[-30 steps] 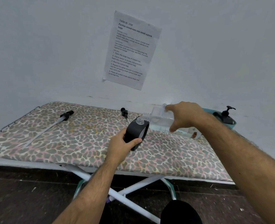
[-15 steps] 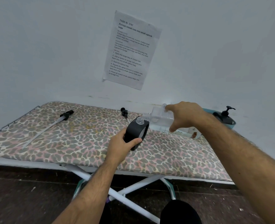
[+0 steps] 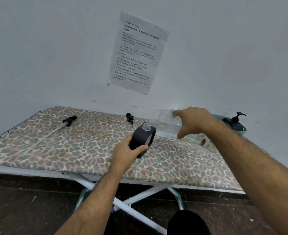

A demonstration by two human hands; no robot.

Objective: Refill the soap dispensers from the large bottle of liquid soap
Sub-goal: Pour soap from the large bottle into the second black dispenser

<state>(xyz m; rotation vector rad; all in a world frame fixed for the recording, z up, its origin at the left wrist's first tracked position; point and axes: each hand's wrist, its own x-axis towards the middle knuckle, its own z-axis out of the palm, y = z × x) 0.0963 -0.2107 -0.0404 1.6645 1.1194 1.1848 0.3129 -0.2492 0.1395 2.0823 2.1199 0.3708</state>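
your left hand has its grip wrapped around a black soap dispenser, thumb across the front and fingers behind, holding it above the leopard-print ironing board with its open clear neck tilted up and to the right. your right hand grasps the large clear bottle from above, fingers over its far side and thumb down the near side, holding the bottle on its side so that its neck points left. the bottle's mouth sits just beside the dispenser's opening, almost touching it; whether soap is flowing, you cannot tell.

on the board behind the dispenser lies a small black pump head. well to the left lies a longer pump, its black head toward the wall and its pale tube running toward the near edge. at the far right end of the board stands a teal bowl holding a second black dispenser with its pump fitted. a printed sheet is stuck to the wall above the board.
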